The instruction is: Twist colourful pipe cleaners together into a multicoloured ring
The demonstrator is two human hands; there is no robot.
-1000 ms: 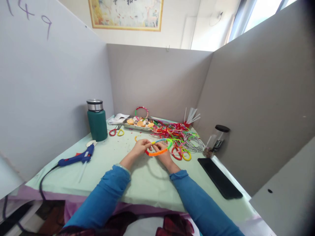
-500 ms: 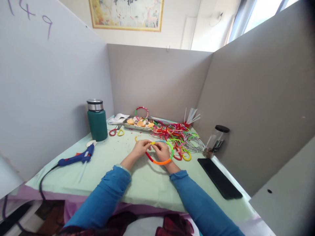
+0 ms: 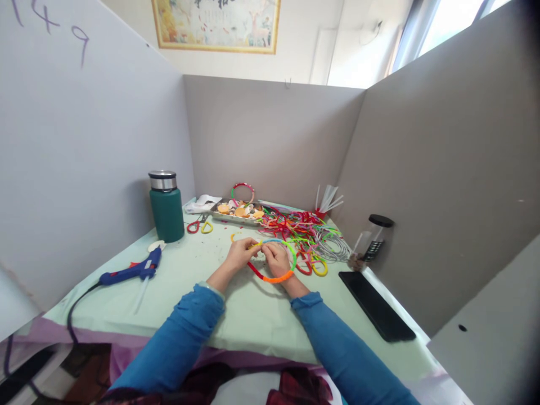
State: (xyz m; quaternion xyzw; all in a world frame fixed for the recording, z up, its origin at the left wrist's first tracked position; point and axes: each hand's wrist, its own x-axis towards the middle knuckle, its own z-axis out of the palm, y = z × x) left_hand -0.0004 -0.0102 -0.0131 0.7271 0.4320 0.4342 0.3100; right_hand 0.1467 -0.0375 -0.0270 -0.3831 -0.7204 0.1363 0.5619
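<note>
A hoop (image 3: pixel 278 279) wrapped in red, orange, green and blue fuzzy sections is held up over the middle of the table. My left hand (image 3: pixel 241 253) pinches its far left side, where a yellow strip is, fingers closed. An orange-yellow end (image 3: pixel 234 235) pokes out beyond that hand, probably a pipe cleaner. My right hand (image 3: pixel 276 261) reaches through the hoop, its wrist behind the orange-green side. Thumb and fingers are pressed together beside the yellow strip, close to the left fingertips. Whatever lies between the right fingertips is hidden.
A green bottle (image 3: pixel 167 214) and a blue glue gun (image 3: pixel 133 272) stand to the left. Behind are scissors (image 3: pixel 199 226), a tray of shells (image 3: pixel 236 218) and tangled pipe cleaners (image 3: pixel 295 222). More scissors (image 3: pixel 319 266), a tipped jar (image 3: pixel 377 236) and a black phone (image 3: pixel 375 306) lie right.
The hoop has shifted slightly to the left. My right fingertips have drawn a little away from the yellow strip, and more blue shows along the hoop's far side.
</note>
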